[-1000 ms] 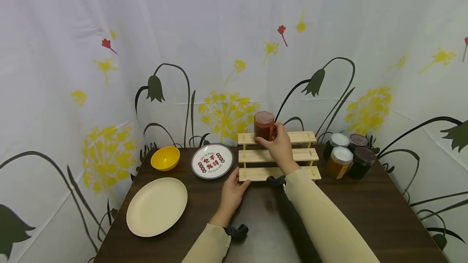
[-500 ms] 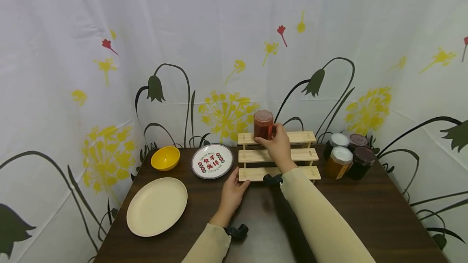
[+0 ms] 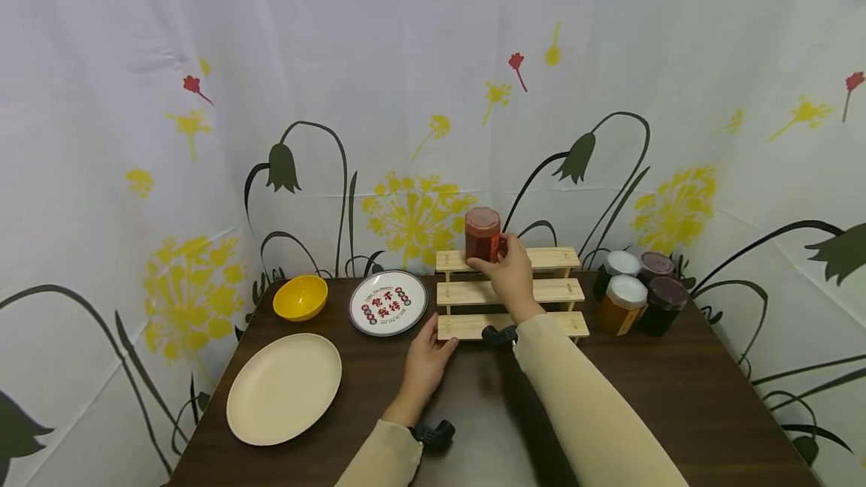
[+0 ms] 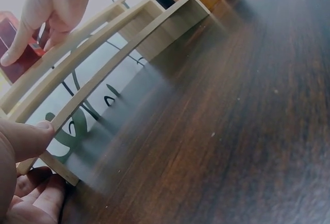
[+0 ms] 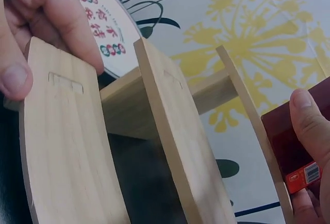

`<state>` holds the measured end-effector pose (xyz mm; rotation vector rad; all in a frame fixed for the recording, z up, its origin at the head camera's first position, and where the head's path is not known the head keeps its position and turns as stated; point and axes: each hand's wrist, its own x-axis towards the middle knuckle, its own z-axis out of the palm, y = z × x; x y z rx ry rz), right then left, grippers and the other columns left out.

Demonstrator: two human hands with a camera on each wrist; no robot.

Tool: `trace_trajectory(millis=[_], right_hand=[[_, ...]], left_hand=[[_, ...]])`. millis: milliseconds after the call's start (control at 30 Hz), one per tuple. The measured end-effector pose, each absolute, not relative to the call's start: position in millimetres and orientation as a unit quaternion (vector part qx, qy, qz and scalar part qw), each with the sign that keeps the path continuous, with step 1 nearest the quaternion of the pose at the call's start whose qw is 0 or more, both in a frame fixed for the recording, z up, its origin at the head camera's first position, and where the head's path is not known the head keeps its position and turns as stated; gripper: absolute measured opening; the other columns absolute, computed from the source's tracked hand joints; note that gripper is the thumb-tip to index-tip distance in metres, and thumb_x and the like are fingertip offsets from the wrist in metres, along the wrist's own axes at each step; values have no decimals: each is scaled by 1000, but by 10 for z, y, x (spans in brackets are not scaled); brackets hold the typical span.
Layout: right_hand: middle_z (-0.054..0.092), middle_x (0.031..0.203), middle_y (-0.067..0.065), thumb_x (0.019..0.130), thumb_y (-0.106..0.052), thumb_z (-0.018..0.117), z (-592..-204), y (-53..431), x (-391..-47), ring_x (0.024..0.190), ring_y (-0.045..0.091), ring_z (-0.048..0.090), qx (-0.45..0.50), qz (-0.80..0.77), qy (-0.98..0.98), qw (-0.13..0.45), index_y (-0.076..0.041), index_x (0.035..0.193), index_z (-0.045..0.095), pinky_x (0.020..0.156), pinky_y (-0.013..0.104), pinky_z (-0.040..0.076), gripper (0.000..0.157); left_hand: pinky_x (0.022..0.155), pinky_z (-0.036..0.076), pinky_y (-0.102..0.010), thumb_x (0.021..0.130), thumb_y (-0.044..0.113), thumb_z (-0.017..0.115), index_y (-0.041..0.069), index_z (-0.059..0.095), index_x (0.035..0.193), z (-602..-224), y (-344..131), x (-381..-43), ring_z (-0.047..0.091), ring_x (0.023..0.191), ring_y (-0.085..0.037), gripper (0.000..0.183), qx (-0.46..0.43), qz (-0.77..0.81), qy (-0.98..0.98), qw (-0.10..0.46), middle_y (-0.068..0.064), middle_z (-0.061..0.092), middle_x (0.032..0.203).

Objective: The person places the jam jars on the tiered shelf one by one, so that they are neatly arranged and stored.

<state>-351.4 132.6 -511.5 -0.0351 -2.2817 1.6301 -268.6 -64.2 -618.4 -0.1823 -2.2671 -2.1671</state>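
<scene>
A three-step wooden display rack (image 3: 510, 291) stands at the back of the table. My left hand (image 3: 423, 367) pinches the left end of its lowest step; in the left wrist view the thumb (image 4: 31, 136) lies on the board's front and the fingers sit behind and below. Over the left end of the top step, my right hand (image 3: 512, 276) holds an upright lidded glass jar of dark red contents (image 3: 482, 237). In the right wrist view the jar (image 5: 289, 136) shows a red barcode label and its base is at the top board. Whether it bears fully on the board I cannot tell.
Several lidded jars, amber (image 3: 622, 307) and dark (image 3: 663, 307), cluster right of the rack. To its left are a white plate with red lettering (image 3: 389, 303), a yellow bowl (image 3: 301, 297) and a large cream plate (image 3: 284, 389). A patterned curtain (image 3: 419, 96) hangs behind.
My right hand and the jar have shifted very slightly left along the top step. My left hand keeps its grip on the rack. The head view has moved a little.
</scene>
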Motion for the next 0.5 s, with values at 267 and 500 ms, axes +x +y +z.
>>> trace_trajectory(millis=[267, 500], right_hand=[[47, 159, 19, 91, -13, 90, -5251, 1333, -3515, 154, 33, 48, 13, 616, -766, 183, -4, 160, 45, 128, 39, 44, 82], [37, 170, 21, 95, -5, 84, -5385, 1417, -3438, 164, 34, 35, 64, 663, -720, 197, 0, 166, 35, 134, 40, 35, 86]], left_hand=[[122, 48, -49, 101, -3, 72, -14, 30, 165, -6162, -619, -2689, 45, 154, -49, 77, -66, -694, -717, 1, -39, 43, 164], [120, 50, -50, 101, -2, 73, -13, 32, 164, -6156, -617, -2663, 49, 151, -48, 76, -60, -686, -725, 7, -38, 46, 162]])
